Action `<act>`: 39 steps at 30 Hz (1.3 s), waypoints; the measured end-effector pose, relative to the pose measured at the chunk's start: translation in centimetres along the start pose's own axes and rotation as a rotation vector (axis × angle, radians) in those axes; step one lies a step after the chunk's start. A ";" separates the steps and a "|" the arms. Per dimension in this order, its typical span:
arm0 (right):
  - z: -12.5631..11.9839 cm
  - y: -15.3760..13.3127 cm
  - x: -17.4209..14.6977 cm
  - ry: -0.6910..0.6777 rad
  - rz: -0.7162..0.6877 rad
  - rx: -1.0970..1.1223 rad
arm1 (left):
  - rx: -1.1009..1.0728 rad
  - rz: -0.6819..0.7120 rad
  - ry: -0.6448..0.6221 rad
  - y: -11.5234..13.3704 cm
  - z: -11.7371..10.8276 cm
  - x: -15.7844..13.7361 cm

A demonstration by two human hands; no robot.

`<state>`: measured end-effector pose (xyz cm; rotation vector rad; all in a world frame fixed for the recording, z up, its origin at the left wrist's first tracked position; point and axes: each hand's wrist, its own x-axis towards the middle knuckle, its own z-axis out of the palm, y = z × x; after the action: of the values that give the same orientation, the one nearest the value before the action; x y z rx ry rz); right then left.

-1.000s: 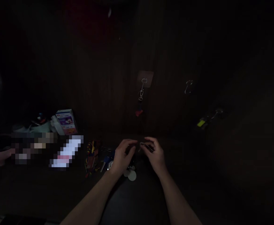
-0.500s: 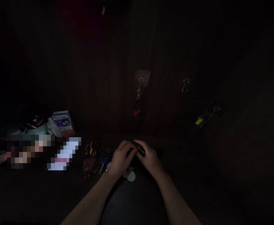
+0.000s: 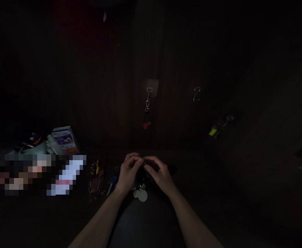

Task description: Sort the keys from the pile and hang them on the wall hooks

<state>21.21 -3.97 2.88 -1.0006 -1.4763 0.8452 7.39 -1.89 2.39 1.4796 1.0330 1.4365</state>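
Note:
My left hand [image 3: 128,173] and my right hand [image 3: 160,173] meet over the dark tabletop, fingertips nearly touching. Both are closed in a pinch around something small and dark, mostly hidden by the fingers. Just below, between the wrists, lie pale round discs [image 3: 142,195] with a bit of shiny metal [image 3: 141,186] above them. I cannot tell whether these join what the fingers hold. Beside my left wrist is a blue-headed key [image 3: 112,181]. Farther left lies a tangle of colourful cords [image 3: 96,177].
On the dark wall ahead, a hook [image 3: 149,90] carries a metal clasp with a red piece [image 3: 147,124]. To its right are another hook [image 3: 197,93] and a hanging bunch with a yellow-green tag [image 3: 213,132]. Boxes [image 3: 65,139] and a blurred-out pale object [image 3: 67,175] occupy the left.
My fingertips have drawn closer together, and the shiny thin piece seen at my right fingers is now hidden. More of the discs shows. The whole view has shifted slightly.

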 end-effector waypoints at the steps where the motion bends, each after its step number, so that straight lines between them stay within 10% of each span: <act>1: 0.1 0.1 0.1 0.010 0.024 0.037 | -0.019 -0.020 -0.004 0.1 0.0 0.0; 12: 0.3 1.4 0.3 -0.003 0.248 0.459 | 0.015 -0.003 -0.001 -0.2 0.1 0.1; 21: 0.0 0.6 0.4 0.130 0.062 0.184 | 0.134 0.062 -0.016 -0.7 -0.1 0.2; 32: -10.9 -0.4 4.0 1.053 -0.021 0.178 | 0.266 0.156 -0.038 -0.7 0.2 -0.2; 39: -17.4 -2.8 7.6 1.304 -0.077 0.136 | 0.306 0.155 -0.121 -0.7 0.4 -0.4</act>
<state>37.80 1.57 10.74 -1.0401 -0.3207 0.0973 7.72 -2.03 1.59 1.8787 1.1198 1.3162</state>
